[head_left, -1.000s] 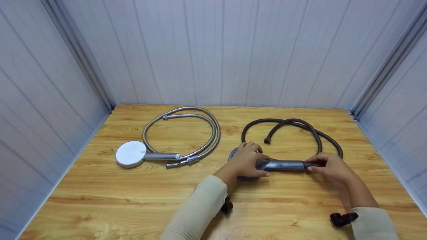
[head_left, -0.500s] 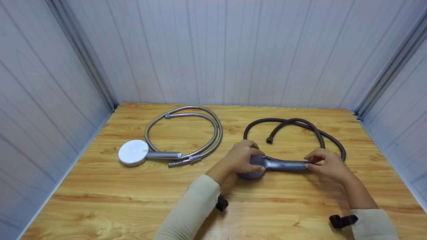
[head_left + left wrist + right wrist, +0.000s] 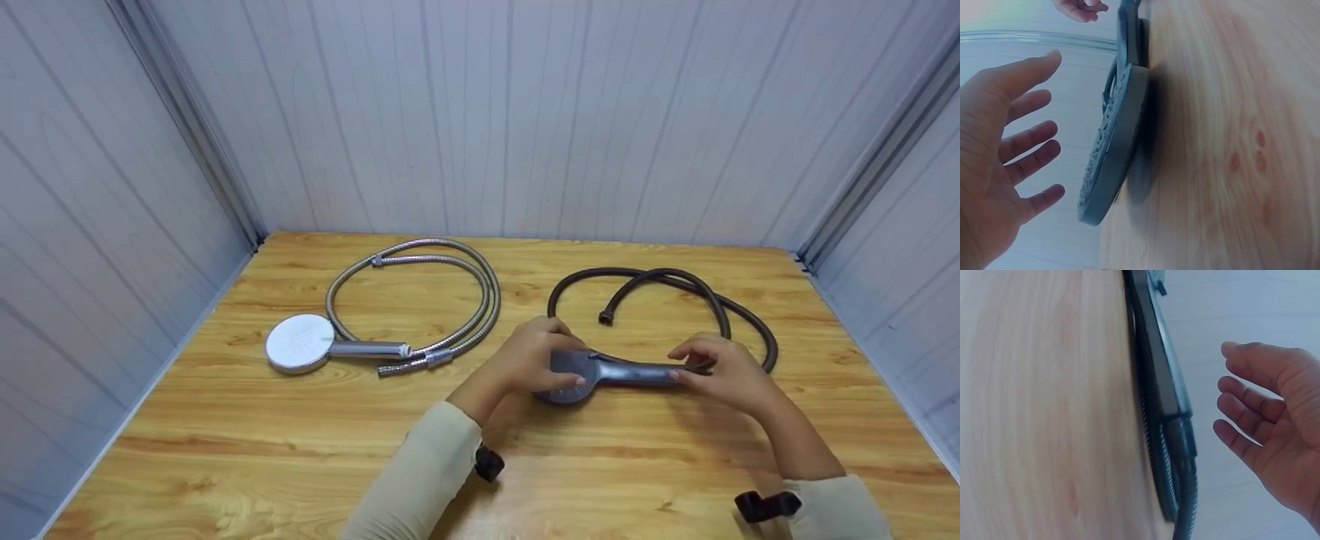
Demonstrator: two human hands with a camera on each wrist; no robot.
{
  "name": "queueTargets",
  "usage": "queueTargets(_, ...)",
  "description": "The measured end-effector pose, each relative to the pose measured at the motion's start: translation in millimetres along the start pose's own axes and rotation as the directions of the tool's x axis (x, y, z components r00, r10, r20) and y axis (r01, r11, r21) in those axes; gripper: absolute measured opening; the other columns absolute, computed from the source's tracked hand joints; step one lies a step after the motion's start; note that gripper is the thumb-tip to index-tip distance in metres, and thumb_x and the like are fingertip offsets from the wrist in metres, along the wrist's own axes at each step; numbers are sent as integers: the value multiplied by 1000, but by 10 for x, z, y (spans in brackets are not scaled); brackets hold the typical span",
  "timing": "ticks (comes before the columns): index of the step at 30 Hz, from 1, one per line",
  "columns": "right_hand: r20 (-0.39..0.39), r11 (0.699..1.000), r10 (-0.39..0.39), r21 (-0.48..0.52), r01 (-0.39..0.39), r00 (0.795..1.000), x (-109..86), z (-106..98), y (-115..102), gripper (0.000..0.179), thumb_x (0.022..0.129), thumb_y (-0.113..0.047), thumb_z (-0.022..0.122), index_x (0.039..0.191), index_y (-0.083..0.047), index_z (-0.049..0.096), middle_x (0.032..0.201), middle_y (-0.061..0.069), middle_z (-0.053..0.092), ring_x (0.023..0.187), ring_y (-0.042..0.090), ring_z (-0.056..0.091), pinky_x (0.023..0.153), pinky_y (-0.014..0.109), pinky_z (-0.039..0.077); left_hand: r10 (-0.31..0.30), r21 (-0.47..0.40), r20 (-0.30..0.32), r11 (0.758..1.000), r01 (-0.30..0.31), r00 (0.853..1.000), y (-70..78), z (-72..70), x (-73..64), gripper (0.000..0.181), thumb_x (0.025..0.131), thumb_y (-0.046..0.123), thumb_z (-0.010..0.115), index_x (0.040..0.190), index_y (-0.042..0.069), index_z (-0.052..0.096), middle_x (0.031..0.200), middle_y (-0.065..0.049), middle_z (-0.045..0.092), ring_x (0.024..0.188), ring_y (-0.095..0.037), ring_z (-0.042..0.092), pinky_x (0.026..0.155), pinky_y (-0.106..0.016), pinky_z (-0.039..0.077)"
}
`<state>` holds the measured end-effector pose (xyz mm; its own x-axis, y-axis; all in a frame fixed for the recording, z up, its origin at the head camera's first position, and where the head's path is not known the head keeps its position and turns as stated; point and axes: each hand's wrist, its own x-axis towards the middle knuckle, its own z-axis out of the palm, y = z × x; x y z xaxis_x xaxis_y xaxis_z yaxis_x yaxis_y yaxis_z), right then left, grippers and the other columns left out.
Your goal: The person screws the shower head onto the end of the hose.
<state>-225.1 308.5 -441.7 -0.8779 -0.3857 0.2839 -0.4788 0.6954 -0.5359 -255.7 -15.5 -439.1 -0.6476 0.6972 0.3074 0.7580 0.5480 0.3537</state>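
Observation:
A dark grey shower head [image 3: 636, 373] lies on the table with its spray face up. In the right wrist view, its handle end joins a black hose [image 3: 1186, 500]. My left hand [image 3: 529, 358] is over the round spray end, its fingers spread and apart from it, as the left wrist view of the shower head [image 3: 1112, 146] shows. Near the handle end is my right hand [image 3: 726, 375]. Its fingers [image 3: 1241, 396] are relaxed in the right wrist view, with a gap between them and the handle. Neither hand holds anything.
To the left lies a chrome shower head [image 3: 300, 343] with a white face, its handle end apart from the tip of a coiled metal hose [image 3: 491, 292]. The black hose loops behind the dark shower head, its free end fitting [image 3: 605, 318] inside the loop. Panelled walls [image 3: 480, 135] enclose the table.
My right fingers have let go of the joint between hose and handle. My left hand has come off the spray end and shifted slightly left. The dark shower head stays on the table.

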Motion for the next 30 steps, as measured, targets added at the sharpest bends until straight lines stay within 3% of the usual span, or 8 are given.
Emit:
queueTargets(4, -11, 997, -74, -5, 74, 997, 24, 0, -70, 19, 83, -11, 79, 101, -13, 73, 95, -1, 67, 80, 18, 61, 73, 41, 52, -4, -18, -6, 1000, 4, 1000, 6, -41, -52, 44, 83, 44, 76, 119, 18, 73, 112, 1, 62, 102, -15, 54, 87, -30, 44)
queueTargets(13, 3, 985, -173, 27, 173, 985, 41, -8, -278, 25, 82, -16, 80, 105, -18, 71, 100, -10, 65, 86, 8, 61, 74, 37, 53, -25, -58, -9, 998, 24, 1000, 38, -189, -157, 55, 80, 45, 78, 122, 12, 69, 118, -3, 62, 112, -19, 54, 96, -35, 42)
queueTargets(18, 5, 978, -207, 13, 207, 978, 68, -23, -385, 31, 81, -18, 81, 109, -19, 69, 105, -10, 64, 92, 14, 62, 78, 33, 52, -29, -95, -8, 995, 28, 1000, 45, -295, -225, 57, 78, 43, 80, 124, 12, 67, 121, -3, 60, 114, -18, 53, 97, -34, 42)
queueTargets(22, 14, 973, -231, -5, 231, 973, 92, -27, -455, 34, 81, -20, 81, 112, -19, 68, 108, -7, 64, 95, 12, 59, 79, 35, 51, -41, -94, -7, 995, 41, 999, 41, -374, -305, 60, 78, 46, 80, 127, 16, 64, 124, -1, 58, 115, -18, 53, 96, -35, 43)
queueTargets(30, 42, 968, -252, 30, 250, 967, 135, -20, -574, 46, 80, -24, 82, 122, -16, 64, 120, -2, 62, 106, 19, 59, 84, 40, 51, -19, -101, -64, 995, 12, 998, -7, -505, -482, 70, 73, 43, 85, 132, 14, 60, 125, -4, 55, 116, -20, 50, 98, -38, 42)
